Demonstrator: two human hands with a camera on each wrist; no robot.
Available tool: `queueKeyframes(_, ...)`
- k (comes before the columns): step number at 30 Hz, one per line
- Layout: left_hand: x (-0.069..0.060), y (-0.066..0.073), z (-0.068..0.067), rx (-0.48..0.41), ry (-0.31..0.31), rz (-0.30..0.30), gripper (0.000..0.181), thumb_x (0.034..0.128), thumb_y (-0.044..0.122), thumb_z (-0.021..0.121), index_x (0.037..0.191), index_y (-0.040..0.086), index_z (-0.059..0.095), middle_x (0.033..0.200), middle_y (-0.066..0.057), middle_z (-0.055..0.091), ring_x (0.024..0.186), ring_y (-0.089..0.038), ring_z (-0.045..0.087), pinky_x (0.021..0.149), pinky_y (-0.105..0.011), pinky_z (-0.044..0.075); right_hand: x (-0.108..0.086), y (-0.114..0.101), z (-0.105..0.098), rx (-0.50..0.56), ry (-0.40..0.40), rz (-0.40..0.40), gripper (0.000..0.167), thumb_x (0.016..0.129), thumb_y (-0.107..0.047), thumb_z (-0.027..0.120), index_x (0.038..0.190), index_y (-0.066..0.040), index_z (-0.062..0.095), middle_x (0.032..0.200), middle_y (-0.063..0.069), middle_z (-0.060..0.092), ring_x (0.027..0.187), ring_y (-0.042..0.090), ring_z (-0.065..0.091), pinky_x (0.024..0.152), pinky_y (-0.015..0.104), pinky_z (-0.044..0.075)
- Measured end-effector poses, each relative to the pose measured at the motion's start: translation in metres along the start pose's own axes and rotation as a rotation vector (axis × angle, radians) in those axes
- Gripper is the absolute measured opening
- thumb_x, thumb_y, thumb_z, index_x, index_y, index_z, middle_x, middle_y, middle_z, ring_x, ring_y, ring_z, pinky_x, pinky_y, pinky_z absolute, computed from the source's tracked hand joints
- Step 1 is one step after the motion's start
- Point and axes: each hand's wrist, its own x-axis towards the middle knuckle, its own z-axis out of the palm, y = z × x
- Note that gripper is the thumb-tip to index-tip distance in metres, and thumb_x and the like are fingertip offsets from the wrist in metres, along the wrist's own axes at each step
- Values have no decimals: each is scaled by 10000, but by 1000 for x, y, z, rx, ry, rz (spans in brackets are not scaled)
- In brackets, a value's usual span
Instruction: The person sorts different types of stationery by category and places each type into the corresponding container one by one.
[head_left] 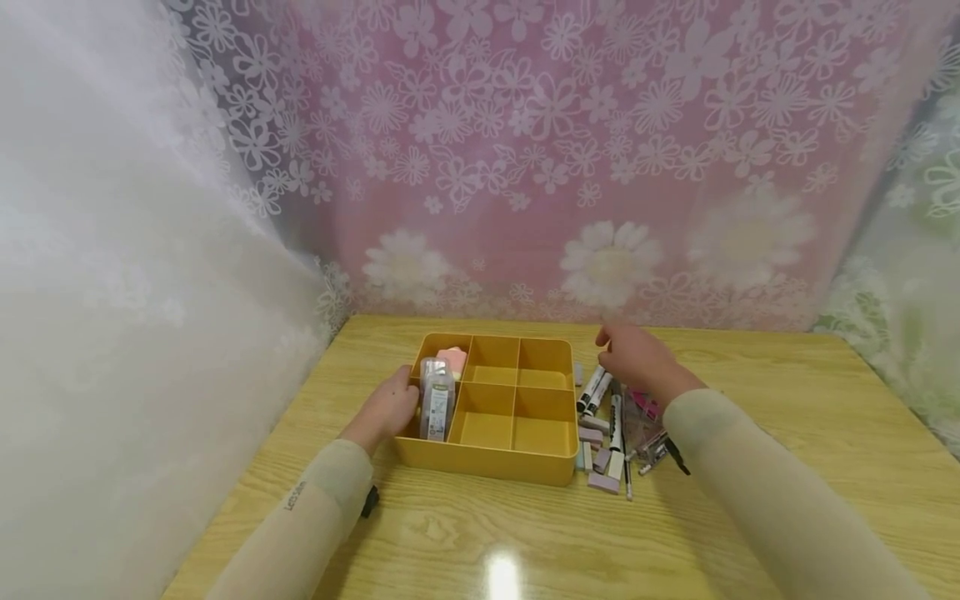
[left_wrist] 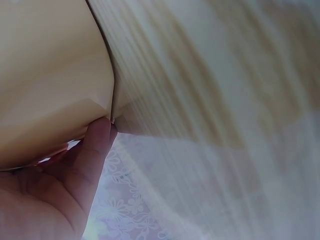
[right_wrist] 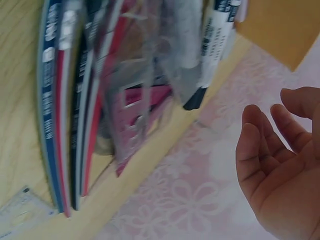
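Note:
My left hand (head_left: 392,404) grips the left wall of a yellow divided organizer tray (head_left: 487,463), and its thumb and fingers (left_wrist: 92,145) meet at the tray's edge in the left wrist view. Clear plastic packs (head_left: 438,407) with a label stand in the front left compartment. Behind them, a pink item (head_left: 453,360) lies in the back left one. Over the far side of a stationery pile hovers my right hand (head_left: 641,360), fingers loosely curled around nothing. Below it lie white markers with black caps (head_left: 594,390). Pencils (right_wrist: 62,125) and a pink set square (right_wrist: 142,102) appear in the right wrist view.
Several small erasers (head_left: 603,482) lie by the tray's front right corner, beside a pencil (head_left: 627,479). A clear ruler-like piece (right_wrist: 25,212) shows in the right wrist view. Floral sheeting (head_left: 480,167) hangs behind the wooden table (head_left: 420,533) and along both sides.

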Motion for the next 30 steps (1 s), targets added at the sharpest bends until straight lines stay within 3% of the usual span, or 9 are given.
queueKeyframes(7, 0, 0, 0, 7, 6, 13, 528, 1054, 249, 315, 1536, 37, 334, 1501, -183, 469, 1407, -366, 406, 1153, -574, 284, -3, 18, 4, -59, -70, 88, 394, 974, -207, 574, 1289, 30, 580, 1159, 208, 645, 798, 266, 603, 688, 441, 528)
queueKeyframes(13, 1, -1, 1, -6, -5, 6, 517, 1058, 245, 309, 1536, 50, 330, 1499, -160, 473, 1402, -349, 417, 1151, -579, 285, -5, 27, 10, -112, -139, 106, 443, 969, -275, 607, 1264, 54, 578, 1075, 187, 651, 817, 272, 601, 724, 485, 526)
queueKeyframes(17, 1, -1, 1, -3, 4, 9, 512, 1052, 240, 310, 1526, 49, 345, 1485, -158, 487, 1392, -342, 429, 1150, -575, 291, -6, 30, 15, -123, -176, 114, 497, 973, -307, 597, 1290, 73, 554, 1109, 214, 644, 864, 300, 621, 738, 503, 530)
queueKeyframes(23, 0, -1, 2, -8, 8, 10, 514, 1051, 240, 314, 1525, 44, 349, 1485, -163, 486, 1390, -342, 429, 1150, -574, 294, -6, 34, 24, -119, -188, 147, 589, 962, -361, 639, 1333, 82, 526, 1210, 254, 618, 1017, 393, 625, 821, 567, 522)
queueKeyframes(30, 1, -1, 3, -8, 3, -4, 531, 1053, 261, 318, 1542, 54, 328, 1516, -160, 457, 1416, -345, 398, 1160, -568, 275, -6, 36, 29, -118, -166, 153, 558, 946, -320, 649, 1309, 87, 532, 1196, 254, 621, 1001, 390, 630, 818, 568, 525)
